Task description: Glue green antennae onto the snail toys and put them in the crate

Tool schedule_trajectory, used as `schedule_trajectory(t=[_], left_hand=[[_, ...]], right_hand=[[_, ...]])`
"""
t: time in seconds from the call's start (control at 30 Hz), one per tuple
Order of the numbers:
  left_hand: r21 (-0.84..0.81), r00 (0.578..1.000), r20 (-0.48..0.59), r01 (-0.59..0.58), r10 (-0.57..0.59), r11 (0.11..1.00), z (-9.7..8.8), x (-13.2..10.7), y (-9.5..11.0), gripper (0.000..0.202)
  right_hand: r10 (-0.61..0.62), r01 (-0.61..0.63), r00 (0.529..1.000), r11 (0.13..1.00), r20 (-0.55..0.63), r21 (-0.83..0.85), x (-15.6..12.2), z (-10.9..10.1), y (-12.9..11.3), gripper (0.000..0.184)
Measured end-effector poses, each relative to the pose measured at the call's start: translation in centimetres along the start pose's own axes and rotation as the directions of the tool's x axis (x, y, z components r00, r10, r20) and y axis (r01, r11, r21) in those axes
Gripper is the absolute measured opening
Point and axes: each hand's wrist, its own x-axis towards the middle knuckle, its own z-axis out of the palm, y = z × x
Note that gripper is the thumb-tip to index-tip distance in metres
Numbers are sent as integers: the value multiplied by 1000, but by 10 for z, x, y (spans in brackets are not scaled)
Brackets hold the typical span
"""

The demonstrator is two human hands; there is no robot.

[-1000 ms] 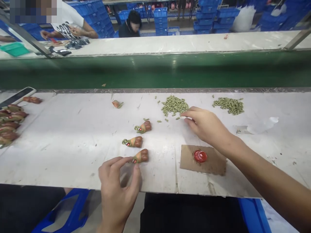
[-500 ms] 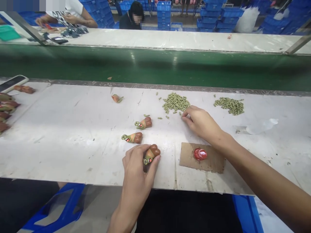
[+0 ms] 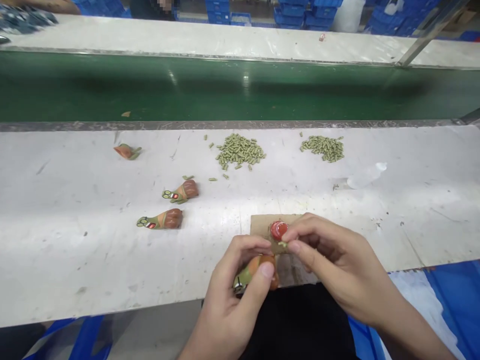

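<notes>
My left hand (image 3: 240,295) is wrapped round a green and brown cartoon figurine (image 3: 258,267), its brown end pointing right. Between the thumb and forefinger of my right hand (image 3: 330,255) is a small green peg (image 3: 283,244), close to the figurine. Just behind those fingertips a red cap (image 3: 279,230), glossy inside, stands on a piece of cardboard (image 3: 258,225). Two similar figurines lie to the left, one nearer (image 3: 161,220) and one farther (image 3: 182,191). A pile of green pegs (image 3: 240,151) lies on the white table (image 3: 93,260).
A second peg pile (image 3: 323,148) and a clear plastic bottle (image 3: 366,175) lie at the right. An orange and green piece (image 3: 127,151) sits at the far left. Beyond the table runs a green conveyor belt (image 3: 210,90). Blue crates (image 3: 217,12) stand behind.
My right hand has come from the peg pile to the cardboard with a peg. My left hand has brought the figurine rightward beside it. The view has shifted right.
</notes>
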Motion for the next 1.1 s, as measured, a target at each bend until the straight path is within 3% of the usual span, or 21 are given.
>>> schedule_trajectory(t=[0.17,0.43,0.53,0.63,0.77,0.93,1.1], left_hand=[[-9,998,60,-22,22,1000,21,8,1,14],[-36,999,45,13,-11,999,30,3,-3,16],[-43,998,16,62,-62,997,27,-4,-7,9],[-9,994,-16,106,-106,994,22,-12,-11,16],[-23,986,-15,166,-166,986,21,-20,-19,18],[-147,982,-27,182,-188,972,27,-27,-27,16],[-231,973,-7,224,-232,947,28,-29,-28,18]], right_hand=[[43,-38,997,996,-65,82,-24,7,10,11],[123,-96,989,955,-81,279,-29,9,20,4],[45,-21,986,989,-163,145,-23,5,23,9],[-100,70,967,988,-233,-137,-12,-1,25,17],[-236,161,961,903,-147,-397,0,-4,26,21],[-233,186,971,869,-46,-459,6,-1,26,22],[-240,188,970,838,-37,-512,8,2,24,22]])
